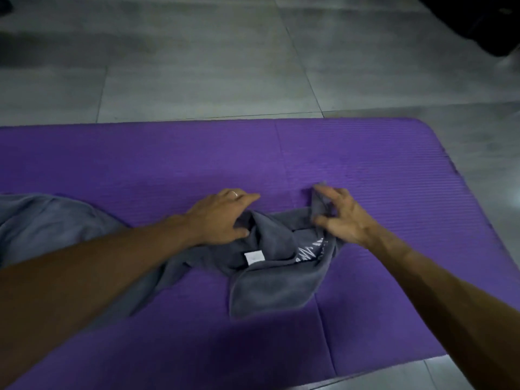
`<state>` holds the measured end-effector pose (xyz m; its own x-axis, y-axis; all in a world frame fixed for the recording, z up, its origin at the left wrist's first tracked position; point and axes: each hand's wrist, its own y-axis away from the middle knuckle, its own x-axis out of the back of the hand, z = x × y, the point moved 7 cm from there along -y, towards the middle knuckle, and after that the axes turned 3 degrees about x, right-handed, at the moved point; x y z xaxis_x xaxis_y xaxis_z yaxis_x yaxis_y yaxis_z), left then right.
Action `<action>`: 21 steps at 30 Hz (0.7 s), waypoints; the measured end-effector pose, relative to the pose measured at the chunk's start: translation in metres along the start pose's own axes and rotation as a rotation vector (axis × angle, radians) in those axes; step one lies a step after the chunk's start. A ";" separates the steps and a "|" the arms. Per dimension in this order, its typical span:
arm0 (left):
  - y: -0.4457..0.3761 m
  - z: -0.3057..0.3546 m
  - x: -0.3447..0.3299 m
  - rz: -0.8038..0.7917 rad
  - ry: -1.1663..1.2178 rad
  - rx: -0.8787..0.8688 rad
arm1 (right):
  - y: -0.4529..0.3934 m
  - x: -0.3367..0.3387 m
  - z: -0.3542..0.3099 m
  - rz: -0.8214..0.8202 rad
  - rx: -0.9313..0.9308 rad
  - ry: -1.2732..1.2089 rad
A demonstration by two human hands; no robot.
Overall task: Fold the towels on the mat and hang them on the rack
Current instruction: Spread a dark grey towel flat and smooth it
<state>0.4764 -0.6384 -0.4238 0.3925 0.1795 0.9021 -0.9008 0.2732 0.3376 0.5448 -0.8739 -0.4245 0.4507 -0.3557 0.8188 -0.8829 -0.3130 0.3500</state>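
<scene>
Mat [365,153] on floor [197,66], crumpled towel [270,277] at mat centre, second towel [50,220] at left edge.

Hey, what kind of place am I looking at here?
Probably an indoor room at home or a gym: a purple foam mat lies on a grey tiled floor, with grey towels on it.

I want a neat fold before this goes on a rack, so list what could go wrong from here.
1. The grey towel lies bunched and twisted on the purple mat; folding without spreading it flat would likely lock in creases.
2. The right hand pinches only a corner while the left hand holds an edge, so an uneven pull may skew it.
3. A second grey towel lies close at the left; its cloth could get dragged along.
</scene>
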 end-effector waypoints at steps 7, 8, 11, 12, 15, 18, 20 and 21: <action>-0.027 0.003 -0.008 0.144 0.372 0.076 | 0.055 -0.017 -0.044 0.118 0.709 0.327; -0.029 -0.001 -0.006 0.160 0.455 0.145 | 0.062 -0.026 -0.040 0.062 0.720 0.356; -0.034 -0.004 -0.004 0.150 0.528 0.223 | 0.071 -0.050 -0.024 -0.084 0.744 0.536; -0.034 -0.002 -0.003 0.132 0.523 0.221 | 0.069 -0.052 -0.023 -0.068 0.751 0.539; -0.034 0.009 0.002 0.065 0.551 0.183 | 0.049 -0.020 -0.022 0.034 0.561 0.260; -0.030 0.011 0.012 -0.061 0.716 0.263 | 0.033 0.024 0.008 0.084 0.165 -0.329; -0.028 0.013 0.020 -0.099 0.940 0.330 | 0.031 0.048 0.041 0.102 -0.109 -0.644; -0.033 0.015 0.025 -0.071 1.001 0.346 | 0.033 0.055 0.057 0.088 -0.198 -0.703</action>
<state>0.5128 -0.6566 -0.4088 0.2789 0.9131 0.2975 -0.8117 0.0586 0.5811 0.5485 -0.9541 -0.3938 0.2964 -0.8737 0.3858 -0.8971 -0.1161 0.4263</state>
